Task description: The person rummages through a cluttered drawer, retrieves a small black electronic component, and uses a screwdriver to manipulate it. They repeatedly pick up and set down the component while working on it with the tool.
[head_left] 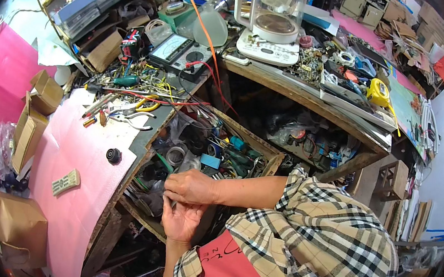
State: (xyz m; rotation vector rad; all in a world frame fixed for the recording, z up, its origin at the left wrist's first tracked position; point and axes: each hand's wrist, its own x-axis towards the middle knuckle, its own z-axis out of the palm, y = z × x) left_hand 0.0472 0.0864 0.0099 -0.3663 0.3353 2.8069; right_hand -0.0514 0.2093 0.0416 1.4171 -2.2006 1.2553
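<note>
My right hand (191, 186) reaches in from the right with its fingers curled closed. Just below it, palm up, is my left hand (182, 222), its fingertips bent in against the right hand. The two hands meet over an open wooden drawer (271, 166) full of tools and parts. Whatever the fingers pinch between them is hidden or too small to name. Close beyond the right hand lie a small blue box (210, 161) and a roll of tape (176, 156) in the drawer.
On the pink-covered bench at left lie a remote control (66, 182), a round black part (113, 155) and pliers (133, 119). Farther back stand an analog multimeter (182, 55) with red leads and a glass kettle on a white base (267, 49). A yellow tape measure (378, 92) sits at right.
</note>
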